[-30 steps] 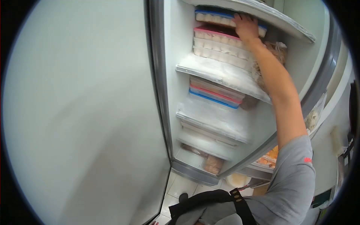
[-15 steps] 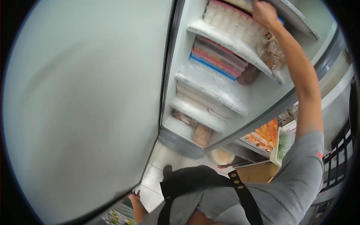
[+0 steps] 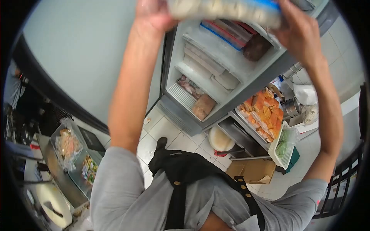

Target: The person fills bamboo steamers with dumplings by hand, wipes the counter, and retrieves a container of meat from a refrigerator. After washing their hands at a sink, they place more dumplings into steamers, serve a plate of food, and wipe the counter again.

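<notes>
A flat see-through plastic container (image 3: 227, 9) with a blue edge and rows of pale, roundish pieces spans the top of the view, in front of the upper freezer shelves. My left hand (image 3: 156, 15) grips its left end, blurred and partly cut off by the frame. At its right end, my right hand (image 3: 300, 32) has the fingers wrapped round the corner. Behind and below it, the upright freezer stands open, with stacked containers with red and blue edges (image 3: 231, 32) beside a brown bag (image 3: 256, 48) on a frosty shelf (image 3: 208, 50).
The freezer door (image 3: 88, 57) hangs open at my left. Lower shelves hold flat packs (image 3: 204, 57) and bagged meat (image 3: 203, 107). On the right are orange pieces on a tray (image 3: 264, 113), a white basket (image 3: 279, 154) and a cardboard box (image 3: 250, 171). Bins with packets (image 3: 89, 169) stand at left.
My right hand has come down from the top shelf with the container. My left hand has risen from low by the door to its other end. The view has shifted, showing more at both sides.
</notes>
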`<state>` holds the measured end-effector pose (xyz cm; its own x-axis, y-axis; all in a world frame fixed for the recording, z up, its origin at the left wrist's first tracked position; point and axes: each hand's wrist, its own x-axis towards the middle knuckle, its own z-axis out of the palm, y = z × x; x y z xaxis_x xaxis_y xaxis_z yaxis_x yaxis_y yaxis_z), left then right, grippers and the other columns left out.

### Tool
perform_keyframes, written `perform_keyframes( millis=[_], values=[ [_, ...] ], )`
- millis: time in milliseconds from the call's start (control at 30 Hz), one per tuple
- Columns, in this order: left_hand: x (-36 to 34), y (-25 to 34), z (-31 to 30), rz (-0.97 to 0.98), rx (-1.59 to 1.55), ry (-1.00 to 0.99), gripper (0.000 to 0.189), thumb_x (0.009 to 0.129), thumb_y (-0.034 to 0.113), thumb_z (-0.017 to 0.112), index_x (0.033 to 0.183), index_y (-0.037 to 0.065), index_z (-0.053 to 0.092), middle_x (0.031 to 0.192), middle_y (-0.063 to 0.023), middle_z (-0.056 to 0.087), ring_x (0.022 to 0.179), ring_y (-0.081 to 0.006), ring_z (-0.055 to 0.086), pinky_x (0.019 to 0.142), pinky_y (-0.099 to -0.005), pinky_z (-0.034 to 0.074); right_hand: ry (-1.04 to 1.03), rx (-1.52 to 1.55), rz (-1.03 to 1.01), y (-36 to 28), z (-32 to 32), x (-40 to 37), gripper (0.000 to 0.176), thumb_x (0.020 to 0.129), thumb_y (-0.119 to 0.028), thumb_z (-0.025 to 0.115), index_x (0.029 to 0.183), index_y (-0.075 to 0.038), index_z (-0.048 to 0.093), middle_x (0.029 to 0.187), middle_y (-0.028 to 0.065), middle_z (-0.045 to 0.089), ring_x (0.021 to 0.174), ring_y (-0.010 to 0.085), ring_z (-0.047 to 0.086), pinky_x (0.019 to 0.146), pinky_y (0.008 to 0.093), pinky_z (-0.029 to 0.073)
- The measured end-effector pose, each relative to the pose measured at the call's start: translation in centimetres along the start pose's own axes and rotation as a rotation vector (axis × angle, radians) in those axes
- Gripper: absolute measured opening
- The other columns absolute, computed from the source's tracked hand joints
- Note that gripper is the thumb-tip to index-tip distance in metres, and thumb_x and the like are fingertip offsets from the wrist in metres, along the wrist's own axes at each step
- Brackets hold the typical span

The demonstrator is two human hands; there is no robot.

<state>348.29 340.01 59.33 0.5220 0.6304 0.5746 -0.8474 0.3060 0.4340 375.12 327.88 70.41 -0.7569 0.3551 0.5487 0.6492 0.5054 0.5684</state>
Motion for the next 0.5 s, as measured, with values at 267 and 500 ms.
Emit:
perform_keyframes(
  millis=[267, 500],
  values=[
    [-6.3, -4.2, 3.0, 0.239, 0.171, 0.404, 0.041, 0.072, 0.013, 0.052, 0.109, -0.005, 0.052, 0.104, -0.0210, 0.058, 0.094, -0.0359, 0.058, 0.086, -0.0477, 0.049, 0.233, -0.091, -0.146, -4.9, 1.2, -3.6, 0.034, 0.060, 0.003, 0.059, 0.092, -0.006, 0.055, 0.098, 0.0077, 0.062, 0.079, 0.0275, 0.061, 0.065, 0.0348, 0.049],
    [6.2, -1.5, -0.4, 0.138, 0.280, 0.196, 0.048, 0.072, 0.021, 0.055, 0.113, -0.004, 0.050, 0.107, -0.0228, 0.057, 0.095, -0.0379, 0.056, 0.088, -0.0495, 0.046, 0.236, -0.360, 0.031, -0.1, 5.0, -1.9, 0.028, 0.068, -0.007, 0.060, 0.095, -0.006, 0.054, 0.105, 0.0082, 0.061, 0.084, 0.0318, 0.057, 0.068, 0.0384, 0.044]
  ],
)
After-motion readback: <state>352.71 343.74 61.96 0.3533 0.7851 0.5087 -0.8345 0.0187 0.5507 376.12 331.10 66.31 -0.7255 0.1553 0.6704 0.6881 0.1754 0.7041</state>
